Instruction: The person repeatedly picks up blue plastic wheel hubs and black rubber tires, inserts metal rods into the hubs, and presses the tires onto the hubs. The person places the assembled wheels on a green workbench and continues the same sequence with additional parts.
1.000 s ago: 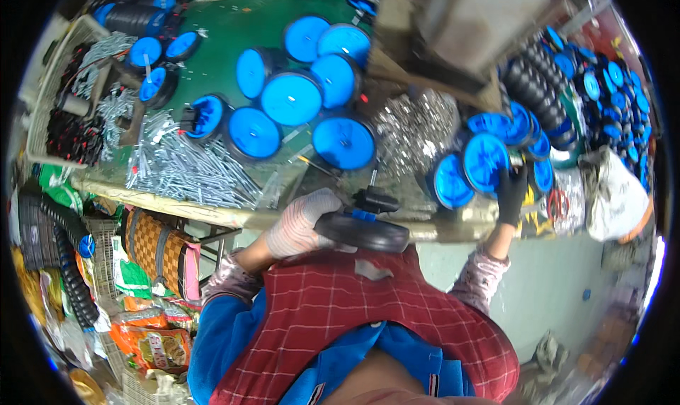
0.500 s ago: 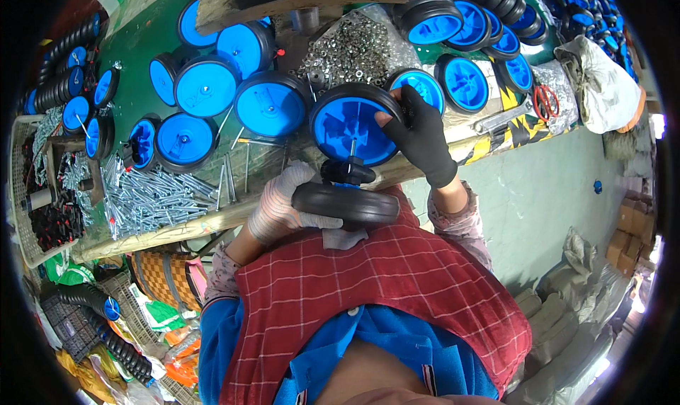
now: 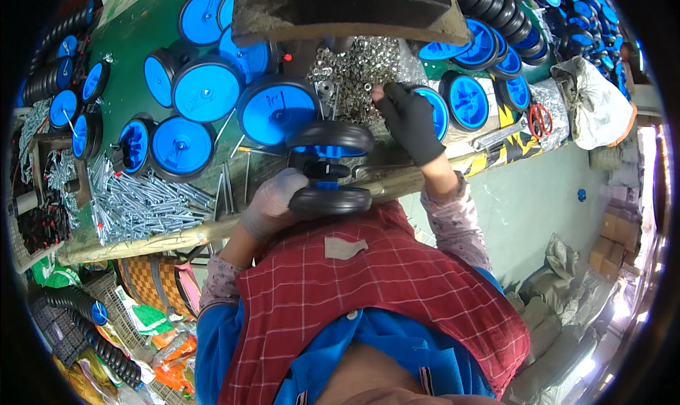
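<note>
Black-gloved right hand (image 3: 412, 122) is by metal nuts (image 3: 354, 69), left hand (image 3: 278, 200) holding wheels (image 3: 330, 201)

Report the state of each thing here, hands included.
Left hand: gloved, gripping the two-wheel assembly.
Two-wheel assembly: held, a wheel on either side of a black bracket.
Right hand: dark-gloved, at the nuts; whether it grips one is unclear.
Nuts: loose, heaped.
Long bolts: loose, piled.
Large blue-faced wheel: lying face up.
Red-handled tool: lying down; open or shut unclear.
White sack: slumped, creased.
</note>
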Tool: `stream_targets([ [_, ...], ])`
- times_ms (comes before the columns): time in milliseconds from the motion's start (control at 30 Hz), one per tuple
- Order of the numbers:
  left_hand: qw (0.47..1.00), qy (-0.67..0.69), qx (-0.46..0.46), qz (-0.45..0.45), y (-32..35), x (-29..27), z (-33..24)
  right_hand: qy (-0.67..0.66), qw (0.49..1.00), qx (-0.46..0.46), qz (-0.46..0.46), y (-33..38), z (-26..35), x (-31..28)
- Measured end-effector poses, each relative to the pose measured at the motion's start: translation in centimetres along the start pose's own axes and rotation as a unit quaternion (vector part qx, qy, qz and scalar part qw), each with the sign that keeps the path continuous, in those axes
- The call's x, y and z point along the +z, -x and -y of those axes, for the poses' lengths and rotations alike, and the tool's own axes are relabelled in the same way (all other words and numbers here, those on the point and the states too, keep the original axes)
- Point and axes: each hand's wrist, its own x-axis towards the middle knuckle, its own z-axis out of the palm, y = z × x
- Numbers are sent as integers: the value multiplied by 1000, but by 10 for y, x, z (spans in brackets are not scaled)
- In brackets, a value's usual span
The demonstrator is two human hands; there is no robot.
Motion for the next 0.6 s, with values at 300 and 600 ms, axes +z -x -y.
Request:
stream_targets([
  [300, 1000, -19, 8, -8, 30, -14, 22, 113, 989, -85, -37, -38, -28, 30],
  [600, 993, 41, 101, 45, 19, -16, 4, -270, 962, 25, 19, -47, 15, 48],
])
